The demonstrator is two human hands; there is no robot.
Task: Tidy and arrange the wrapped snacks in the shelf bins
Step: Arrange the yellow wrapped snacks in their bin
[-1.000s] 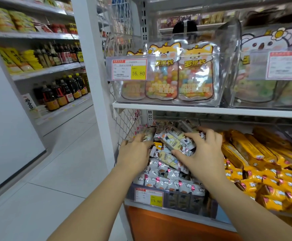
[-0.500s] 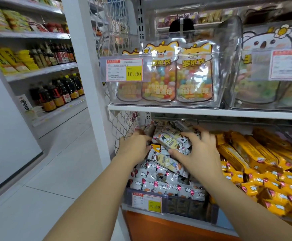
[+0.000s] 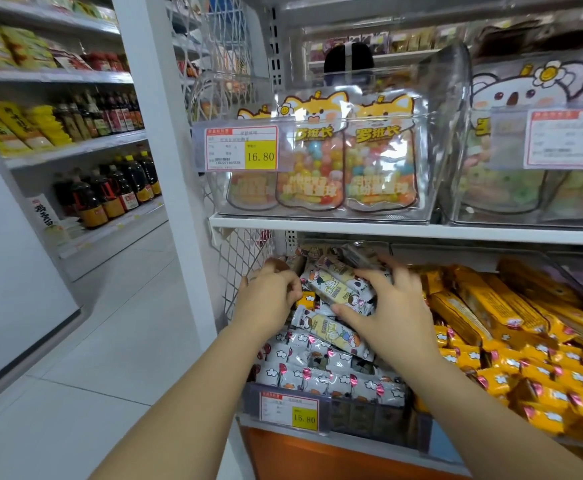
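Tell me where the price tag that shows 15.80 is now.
In the head view, the 15.80 price tag sits low, just left of centre, on the front of the bin of white wrapped snacks, below the left hand.

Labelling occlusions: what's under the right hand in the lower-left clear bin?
Cream cartoon-print wrapped snack bars; the right hand pinches one between thumb and fingers. They lie on white cloud-print wrapped snacks. Whatever sits beneath the palm and wrist is covered.
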